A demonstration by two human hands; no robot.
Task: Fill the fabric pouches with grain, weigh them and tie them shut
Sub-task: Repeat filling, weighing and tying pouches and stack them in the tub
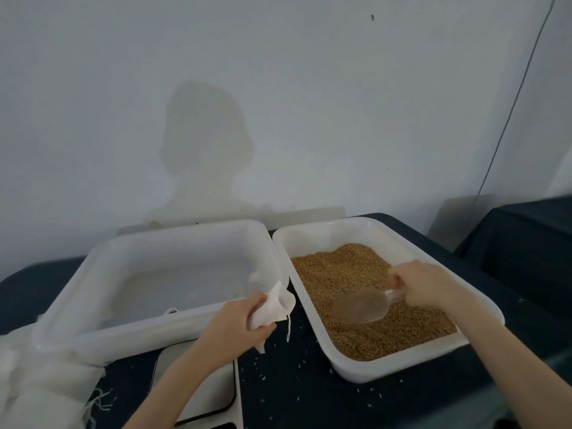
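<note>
Right hand (427, 284) gripped the scoop (362, 308) over the grain (340, 274) in its tray (402, 363); left hand (238, 320) held a seemingly empty pouch (275, 306), whose mouth should be spread wide beside the tray.

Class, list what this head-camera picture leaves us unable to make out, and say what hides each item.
- Scale: display unseen; left forearm covers it, bottom edge cuts it.
- Fabric pouch: whether it holds grain; left hand wraps it.
- Scoop: its handle, hidden in the right hand.
- White fabric pile: blurred, cut by the left edge.
</note>
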